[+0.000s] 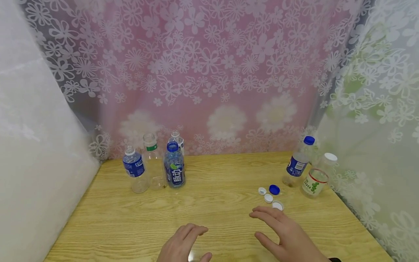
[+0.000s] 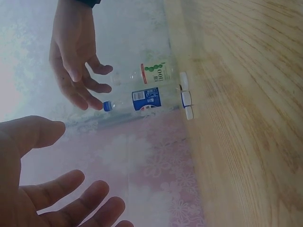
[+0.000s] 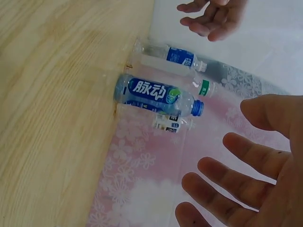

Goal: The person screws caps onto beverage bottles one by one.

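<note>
My left hand (image 1: pixel 187 239) hovers low over the wooden table (image 1: pixel 212 174) near its front edge, fingers spread and holding nothing. To its right my right hand (image 1: pixel 279 226) is also spread and bare, its fingertips just short of several loose caps: a clear-white cap (image 1: pixel 278 206), two white caps (image 1: pixel 268 198) and a blue cap (image 1: pixel 274 189). In the left wrist view the left hand (image 2: pixel 52 194) shows relaxed fingers, with the right hand (image 2: pixel 75 56) beyond it. The right wrist view shows the right hand (image 3: pixel 251 165) with straight fingers.
Several plastic bottles stand at the back left, among them a blue capped bottle (image 1: pixel 174 167), a blue-labelled uncapped one (image 1: pixel 134 170) and a clear one (image 1: pixel 153 163). At the back right stand a blue-capped bottle (image 1: pixel 298 163) and a white-capped bottle (image 1: pixel 316 177). Floral curtains enclose the table.
</note>
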Available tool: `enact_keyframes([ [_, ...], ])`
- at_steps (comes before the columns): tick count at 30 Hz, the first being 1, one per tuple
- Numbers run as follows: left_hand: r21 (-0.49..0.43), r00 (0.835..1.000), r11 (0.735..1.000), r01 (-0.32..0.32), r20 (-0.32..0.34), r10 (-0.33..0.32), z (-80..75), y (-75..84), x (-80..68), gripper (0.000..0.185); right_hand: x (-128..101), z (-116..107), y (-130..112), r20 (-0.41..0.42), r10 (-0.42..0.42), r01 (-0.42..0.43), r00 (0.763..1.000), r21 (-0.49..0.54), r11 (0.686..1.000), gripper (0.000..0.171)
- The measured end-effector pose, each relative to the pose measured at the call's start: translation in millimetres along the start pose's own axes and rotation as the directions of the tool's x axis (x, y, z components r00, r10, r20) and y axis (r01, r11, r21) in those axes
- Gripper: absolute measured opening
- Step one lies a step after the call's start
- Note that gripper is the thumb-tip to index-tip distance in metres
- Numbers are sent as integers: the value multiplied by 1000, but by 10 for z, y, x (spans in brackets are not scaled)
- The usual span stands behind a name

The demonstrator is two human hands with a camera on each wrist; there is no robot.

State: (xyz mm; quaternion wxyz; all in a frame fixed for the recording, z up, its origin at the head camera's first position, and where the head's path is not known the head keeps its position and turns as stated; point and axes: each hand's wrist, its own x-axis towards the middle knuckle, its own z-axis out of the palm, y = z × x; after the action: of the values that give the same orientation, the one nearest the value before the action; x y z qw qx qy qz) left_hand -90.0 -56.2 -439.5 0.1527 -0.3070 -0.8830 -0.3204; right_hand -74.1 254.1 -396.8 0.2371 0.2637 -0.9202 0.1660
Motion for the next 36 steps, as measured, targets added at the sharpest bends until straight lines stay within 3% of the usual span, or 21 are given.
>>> enact_keyframes([
  [9,39,995,999,-2,-101,6,34,-56,38,43,-34,99,-26,19,-22,21,1000,32,999,52],
  [12,75,993,996,38,-114,-29,6,-74,81,42,-53,119,-38,33,-8,7,999,37,999,50],
  [15,106,989,987,120,-101,-110,-41,-86,151,44,-73,140,-40,40,-1,-1,999,44,999,49],
  [19,131,967,960,249,-87,-239,-86,-133,254,51,-102,163,-21,35,-1,-1,999,56,998,48],
  [25,105,927,923,370,-105,-360,-141,-324,426,62,-132,149,-5,30,-7,5,1000,49,999,49],
  [36,69,876,892,447,-237,-420,-205,-757,765,80,-175,122,4,46,35,-37,998,33,999,46],
])
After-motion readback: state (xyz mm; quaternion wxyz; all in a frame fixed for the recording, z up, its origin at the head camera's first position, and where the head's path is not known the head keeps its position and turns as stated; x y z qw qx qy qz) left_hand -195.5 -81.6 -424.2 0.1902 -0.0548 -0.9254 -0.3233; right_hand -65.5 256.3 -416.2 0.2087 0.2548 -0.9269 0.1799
